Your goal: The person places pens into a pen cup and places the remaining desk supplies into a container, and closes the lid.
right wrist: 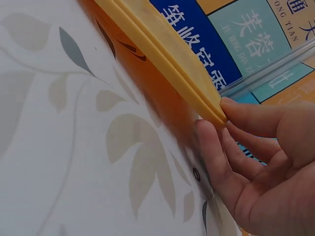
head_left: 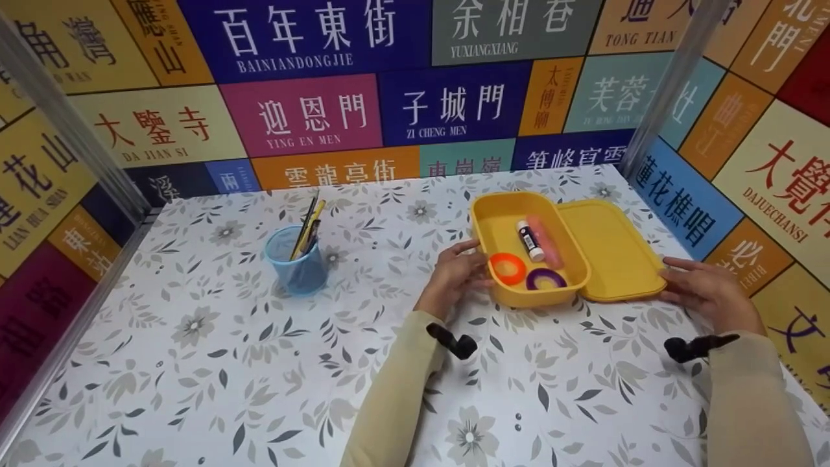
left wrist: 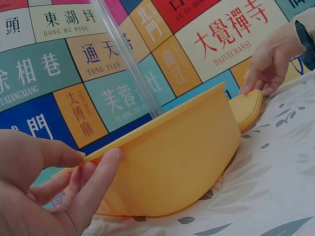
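Observation:
A yellow plastic box (head_left: 538, 297) stands on the table, its top uncovered. Inside lie a glue stick (head_left: 530, 240), a pink item (head_left: 545, 241) of unclear kind, an orange ring (head_left: 508, 268) and a purple ring (head_left: 546, 279). My left hand (head_left: 456, 272) holds the box at its left side, thumb and fingers at the rim (left wrist: 162, 119). On the right, my right hand (head_left: 713, 292) pinches the outer edge of the yellow lid (head_left: 616, 253). That edge is raised off the table in the right wrist view. Whether the lid is joined to the box cannot be told.
A blue mesh pen cup (head_left: 297, 269) with several pens or brushes (head_left: 306, 233) stands to the left on the floral tablecloth (head_left: 246, 389). Panels with coloured signs (head_left: 298, 113) wall off the back and both sides of the table.

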`<state>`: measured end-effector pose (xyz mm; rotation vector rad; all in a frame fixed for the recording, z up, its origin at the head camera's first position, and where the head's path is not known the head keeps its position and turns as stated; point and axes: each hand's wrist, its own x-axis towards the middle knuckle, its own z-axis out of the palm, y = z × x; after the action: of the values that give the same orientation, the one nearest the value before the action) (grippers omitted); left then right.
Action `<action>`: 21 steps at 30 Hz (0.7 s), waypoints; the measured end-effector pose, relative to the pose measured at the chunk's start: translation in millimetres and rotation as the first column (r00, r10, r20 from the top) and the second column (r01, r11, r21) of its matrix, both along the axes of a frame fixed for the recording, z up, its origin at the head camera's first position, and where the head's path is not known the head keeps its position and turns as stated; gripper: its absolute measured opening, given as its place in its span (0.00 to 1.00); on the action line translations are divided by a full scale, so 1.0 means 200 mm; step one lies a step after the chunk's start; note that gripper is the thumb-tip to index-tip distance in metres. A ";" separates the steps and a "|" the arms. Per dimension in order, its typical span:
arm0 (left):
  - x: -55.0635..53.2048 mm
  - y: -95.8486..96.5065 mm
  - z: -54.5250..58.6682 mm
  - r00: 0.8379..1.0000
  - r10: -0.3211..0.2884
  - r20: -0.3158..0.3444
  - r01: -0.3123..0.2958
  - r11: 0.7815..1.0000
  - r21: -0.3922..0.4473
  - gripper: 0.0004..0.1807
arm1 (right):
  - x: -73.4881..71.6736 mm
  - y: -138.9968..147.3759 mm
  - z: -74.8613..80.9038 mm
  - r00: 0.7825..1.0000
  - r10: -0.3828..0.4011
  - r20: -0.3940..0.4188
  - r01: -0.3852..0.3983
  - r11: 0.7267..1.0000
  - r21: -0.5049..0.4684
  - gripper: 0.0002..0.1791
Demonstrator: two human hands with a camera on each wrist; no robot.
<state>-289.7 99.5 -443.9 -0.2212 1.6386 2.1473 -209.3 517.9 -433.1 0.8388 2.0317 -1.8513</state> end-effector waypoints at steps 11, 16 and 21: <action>0.00 0.00 0.00 1.000 -0.002 0.016 0.002 1.000 -0.012 0.26 | 0.02 0.04 0.03 0.999 -0.011 0.052 0.017 0.991 -0.132 0.13; -0.01 0.01 0.00 1.000 0.011 0.028 -0.011 1.000 -0.022 0.25 | 0.03 0.06 0.06 0.999 -0.013 0.031 0.021 0.962 -0.272 0.11; 0.00 0.01 0.00 1.000 0.000 0.015 0.000 1.000 -0.012 0.25 | 0.05 0.07 0.08 0.997 -0.069 -0.016 0.057 0.921 -0.386 0.14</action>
<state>-290.6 100.8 -444.3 -0.2407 1.6432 2.1316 -200.1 531.1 -417.4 0.7737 1.5849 -2.2092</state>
